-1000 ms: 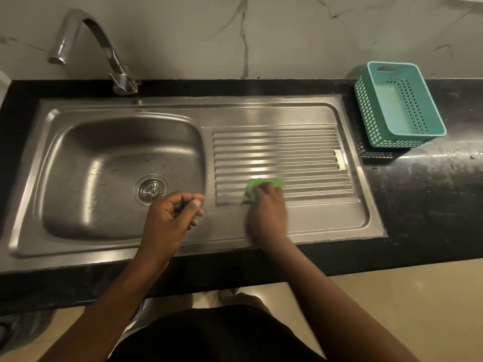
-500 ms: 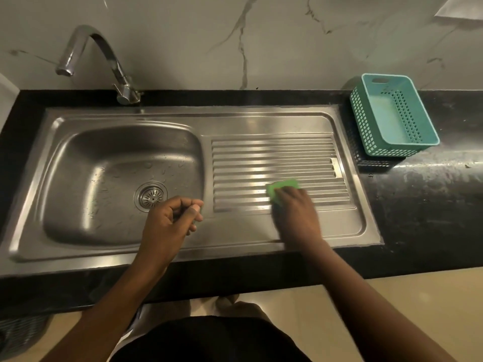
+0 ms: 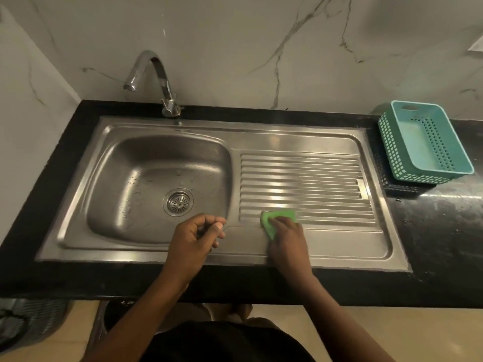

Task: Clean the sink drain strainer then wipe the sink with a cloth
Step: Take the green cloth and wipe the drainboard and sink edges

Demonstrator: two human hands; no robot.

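A steel sink (image 3: 156, 158) with a ribbed drainboard (image 3: 308, 184) is set in a black counter. The round drain strainer (image 3: 178, 201) sits in the basin floor, with water drops around it. My right hand (image 3: 287, 239) presses a green cloth (image 3: 271, 220) onto the front left corner of the drainboard ribs. My left hand (image 3: 196, 236) hovers over the front rim of the basin, its fingers curled in loosely with nothing in them.
A chrome tap (image 3: 154, 82) stands behind the basin. A teal plastic basket (image 3: 423, 145) rests on a dark one on the black counter (image 3: 444, 231) at the right. A marble wall rises behind. A mesh bin (image 3: 28, 320) stands on the floor at lower left.
My right hand first slid the green cloth to the right along the drainboard's front ribs, then back left to the corner. The left hand stayed put. My view pulled back and tilted up.
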